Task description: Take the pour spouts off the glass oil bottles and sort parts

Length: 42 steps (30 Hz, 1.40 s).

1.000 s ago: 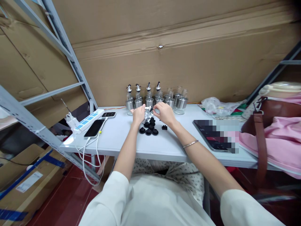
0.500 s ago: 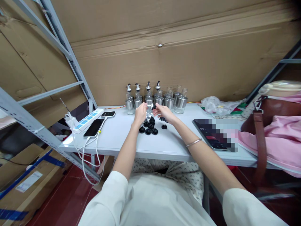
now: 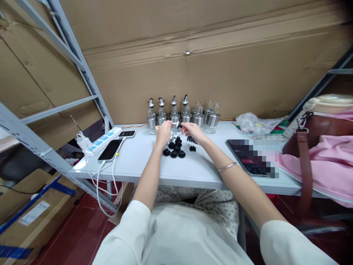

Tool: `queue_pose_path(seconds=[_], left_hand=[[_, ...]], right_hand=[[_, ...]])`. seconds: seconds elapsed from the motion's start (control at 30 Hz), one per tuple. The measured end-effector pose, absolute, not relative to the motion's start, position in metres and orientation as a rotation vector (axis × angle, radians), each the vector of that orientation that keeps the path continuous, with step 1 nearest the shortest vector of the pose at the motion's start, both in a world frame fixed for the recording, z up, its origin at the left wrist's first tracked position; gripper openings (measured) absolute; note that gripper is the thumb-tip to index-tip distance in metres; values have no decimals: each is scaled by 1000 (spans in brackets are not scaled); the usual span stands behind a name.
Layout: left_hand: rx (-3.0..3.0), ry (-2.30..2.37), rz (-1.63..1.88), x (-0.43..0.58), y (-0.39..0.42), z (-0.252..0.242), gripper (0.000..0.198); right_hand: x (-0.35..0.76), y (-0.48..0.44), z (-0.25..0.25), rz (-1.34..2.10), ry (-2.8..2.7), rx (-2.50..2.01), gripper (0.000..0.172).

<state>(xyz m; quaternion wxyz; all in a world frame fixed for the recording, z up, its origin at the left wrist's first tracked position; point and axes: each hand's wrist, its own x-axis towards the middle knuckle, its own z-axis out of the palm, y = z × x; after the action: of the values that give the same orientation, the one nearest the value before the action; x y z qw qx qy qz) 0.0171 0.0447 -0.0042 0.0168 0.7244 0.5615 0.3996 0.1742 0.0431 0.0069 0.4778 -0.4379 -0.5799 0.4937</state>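
Between my hands is a small pour spout with a silver body point(image 3: 174, 125) and a black stopper end point(image 3: 179, 125). My left hand point(image 3: 164, 133) is closed on the silver side. The fingers of my right hand point(image 3: 192, 131) pinch the black end. Just below my hands lies a pile of black ridged stoppers point(image 3: 177, 148), with shiny silver spout parts point(image 3: 174, 137) behind it, partly hidden. Small black pieces point(image 3: 192, 148) lie to their right. Behind stand several glass bottles with steel sleeves point(image 3: 198, 120); some carry silver pour spouts point(image 3: 174, 100) with black tips.
Left on the table point(image 3: 193, 171) are a power strip point(image 3: 103, 140), a phone point(image 3: 110, 150) with white cables and a smaller device point(image 3: 127, 134). A tablet point(image 3: 245, 158), a plastic bag point(image 3: 255, 123) and a brown bag point(image 3: 305, 147) lie right. Cardboard point(image 3: 209, 70) backs the table.
My right hand's fingers have closed in on the black end of the spout. My left hand has turned slightly, while the bottles and the pile have stayed put.
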Motion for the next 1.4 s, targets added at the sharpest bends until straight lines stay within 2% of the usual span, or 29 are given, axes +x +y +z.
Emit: queue_pose_path(seconds=[0.4,1.0,1.4], left_hand=[[2228,1777,1277,19,45,-3,46],[2164,1867,1269,16,46,-3,56],[2138,1894,1318,13,47,-3,54]], right_hand=[[170,42,6,873,-1510,-999,16],[173,40,2,-84,-1901,-985,6],[172,37,2,-163,-1904,-987,6]])
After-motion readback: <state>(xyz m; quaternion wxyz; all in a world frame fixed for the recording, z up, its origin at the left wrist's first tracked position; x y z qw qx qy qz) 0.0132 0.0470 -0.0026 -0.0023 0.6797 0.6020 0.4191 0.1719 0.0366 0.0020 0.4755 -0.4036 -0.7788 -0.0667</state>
